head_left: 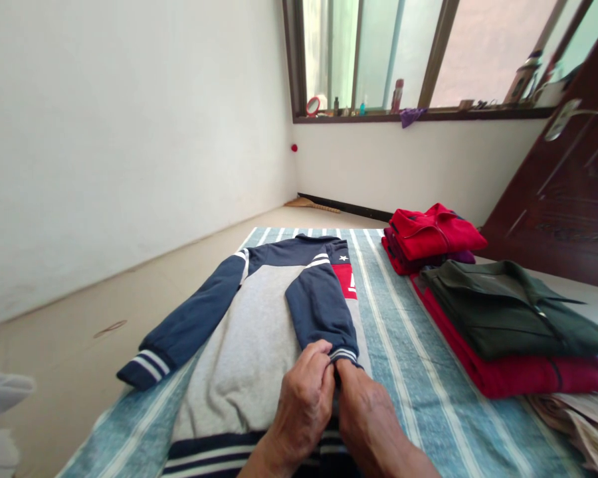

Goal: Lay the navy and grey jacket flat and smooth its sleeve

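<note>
A grey and navy jacket (249,332) lies spread out on a blue striped cloth (383,332). Its right-hand sleeve (321,305) is folded inward over the body, and a strip of red panel with a white star shows beside it. The other sleeve (194,318) stretches out to the left. My left hand (306,385) is closed on the striped cuff of the folded sleeve. Against it, my right hand (363,398) grips the same cuff from the other side. The fingertips of both hands are partly hidden.
Folded red clothes (433,232) and a dark green garment (518,312) on a red one (528,378) are stacked at the right. Beige fabric (588,418) lies at the lower right. A brown door (568,199) stands behind; bottles line the windowsill (438,115).
</note>
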`<state>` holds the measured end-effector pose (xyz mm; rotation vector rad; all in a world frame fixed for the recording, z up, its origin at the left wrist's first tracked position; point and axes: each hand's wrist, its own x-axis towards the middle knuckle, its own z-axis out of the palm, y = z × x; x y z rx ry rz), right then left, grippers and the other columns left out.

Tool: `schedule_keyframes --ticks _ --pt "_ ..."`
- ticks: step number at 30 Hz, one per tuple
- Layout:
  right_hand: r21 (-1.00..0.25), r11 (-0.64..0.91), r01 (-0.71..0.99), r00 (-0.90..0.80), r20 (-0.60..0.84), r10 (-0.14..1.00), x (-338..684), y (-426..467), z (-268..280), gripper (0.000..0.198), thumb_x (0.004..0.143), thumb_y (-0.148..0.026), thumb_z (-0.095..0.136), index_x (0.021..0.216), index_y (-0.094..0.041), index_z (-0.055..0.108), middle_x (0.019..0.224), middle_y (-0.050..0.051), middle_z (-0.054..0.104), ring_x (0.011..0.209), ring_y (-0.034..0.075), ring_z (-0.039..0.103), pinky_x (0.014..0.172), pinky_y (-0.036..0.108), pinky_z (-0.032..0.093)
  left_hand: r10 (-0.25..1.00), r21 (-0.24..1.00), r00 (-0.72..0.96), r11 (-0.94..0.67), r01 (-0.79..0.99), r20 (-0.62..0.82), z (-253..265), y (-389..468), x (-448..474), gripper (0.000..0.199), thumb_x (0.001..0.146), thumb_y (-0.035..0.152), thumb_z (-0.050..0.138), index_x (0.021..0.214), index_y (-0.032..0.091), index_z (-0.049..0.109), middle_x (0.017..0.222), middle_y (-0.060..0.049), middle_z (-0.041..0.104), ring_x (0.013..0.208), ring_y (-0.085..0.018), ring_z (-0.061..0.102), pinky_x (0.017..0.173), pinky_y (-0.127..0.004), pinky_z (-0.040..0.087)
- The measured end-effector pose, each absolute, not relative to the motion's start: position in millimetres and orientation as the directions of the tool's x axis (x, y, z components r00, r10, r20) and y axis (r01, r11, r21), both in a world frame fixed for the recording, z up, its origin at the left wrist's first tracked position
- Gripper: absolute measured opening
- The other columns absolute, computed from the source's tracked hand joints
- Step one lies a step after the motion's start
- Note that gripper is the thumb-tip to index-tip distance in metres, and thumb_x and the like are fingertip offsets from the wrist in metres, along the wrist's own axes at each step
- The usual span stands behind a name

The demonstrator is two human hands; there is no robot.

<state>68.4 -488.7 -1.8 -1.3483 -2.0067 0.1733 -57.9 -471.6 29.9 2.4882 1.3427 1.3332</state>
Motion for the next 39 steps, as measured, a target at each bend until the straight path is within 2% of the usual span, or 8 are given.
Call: schedule_keyframes --ticks 4,10,14,20,25,28,30,39 --pt "-0.589 0.339 0.734 -0.256 0.221 0.941 70.3 -483.0 21.7 0.026 0.077 -0.001 0.038 0.083 -0.017 0.058 0.08 0.007 0.065 0.07 0.018 0.058 0.062 0.026 0.035 0.667 0.361 0.261 -0.643 0.676 0.698 27.9 -472.9 -58.1 0.021 0.088 0.005 0.039 0.091 0.018 0.055 0.096 -0.009 0.067 0.097 -0.016 0.066 0.086 -0.026 0.057" --pt "-0.952 0.155 0.264 -0.244 0.089 0.966 67.4 -469.5 41.2 0.022 0.081 -0.01 0.034 0.074 -0.016 0.053 0.072 0.001 0.058 0.069 0.014 0.053 0.061 0.022 0.038 0.603 0.289 0.227 -0.636 0.716 0.765 33.4 -471.2 -57.0 0.018 0.089 0.006 0.041 0.096 0.015 0.055 0.1 -0.011 0.066 0.097 -0.017 0.066 0.088 -0.028 0.056" --pt "-0.892 0.171 0.419 -0.219 0.083 0.972 63.9 -463.2 38.2 0.02 0.082 -0.013 0.038 0.067 -0.016 0.05 0.067 0.002 0.056 0.06 0.013 0.046 0.054 0.024 0.032 0.596 0.262 0.237 -0.628 0.733 0.767 35.1 -469.1 -52.5 0.019 0.088 0.005 0.041 0.094 0.015 0.056 0.098 -0.011 0.067 0.096 -0.018 0.066 0.088 -0.03 0.057" --pt "-0.767 0.24 0.595 -0.332 0.038 0.943 68.5 -452.7 42.5 0.017 0.08 -0.011 0.043 0.084 -0.012 0.06 0.074 0.007 0.059 0.062 0.015 0.047 0.058 0.028 0.033 0.584 0.253 0.251 -0.644 0.722 0.772 34.1 -467.6 -52.5 0.019 0.088 0.005 0.041 0.091 0.014 0.057 0.101 -0.012 0.067 0.098 -0.019 0.065 0.089 -0.032 0.057" --pt "-0.997 -0.026 0.072 -0.267 -0.044 0.963 65.5 -444.4 43.2 0.012 0.069 -0.019 0.047 0.073 -0.015 0.058 0.066 0.001 0.055 0.062 0.014 0.049 0.058 0.025 0.038 0.588 0.264 0.256 -0.653 0.71 0.767 37.0 -468.6 -50.2 0.019 0.088 0.005 0.042 0.095 0.012 0.058 0.101 -0.013 0.066 0.098 -0.019 0.065 0.089 -0.033 0.056" --pt "-0.92 -0.204 -0.334 -0.219 -0.134 0.966 60.6 -441.4 45.4 0.01 0.063 -0.024 0.052 0.069 -0.017 0.057 0.062 -0.001 0.053 0.059 0.013 0.05 0.056 0.025 0.041 0.568 0.25 0.265 -0.669 0.7 0.779 35.2 -470.2 -43.8 0.02 0.087 0.003 0.042 0.095 0.013 0.058 0.1 -0.013 0.066 0.098 -0.02 0.064 0.089 -0.033 0.056" --pt "-0.871 -0.179 -0.458 -0.174 -0.109 0.979 57.5 -439.8 45.6 0.012 0.062 -0.027 0.057 0.07 -0.017 0.057 0.064 0.0 0.055 0.062 0.015 0.052 0.058 0.025 0.043 0.567 0.255 0.258 -0.669 0.698 0.782 33.3 -470.3 -39.6 0.021 0.086 0.003 0.042 0.094 0.014 0.057 0.099 -0.012 0.065 0.097 -0.02 0.064 0.088 -0.034 0.057" --pt "-0.976 -0.061 -0.21 -0.169 -0.026 0.985 57.9 -440.1 39.8 0.008 0.07 -0.026 0.053 0.07 -0.019 0.055 0.069 0.0 0.056 0.069 0.015 0.053 0.067 0.027 0.045 0.64 0.294 0.179 -0.56 0.775 0.748 35.0 -468.1 -41.6 0.022 0.08 0.001 0.044 0.094 0.017 0.052 0.102 -0.011 0.06 0.099 -0.021 0.061 0.087 -0.036 0.055"
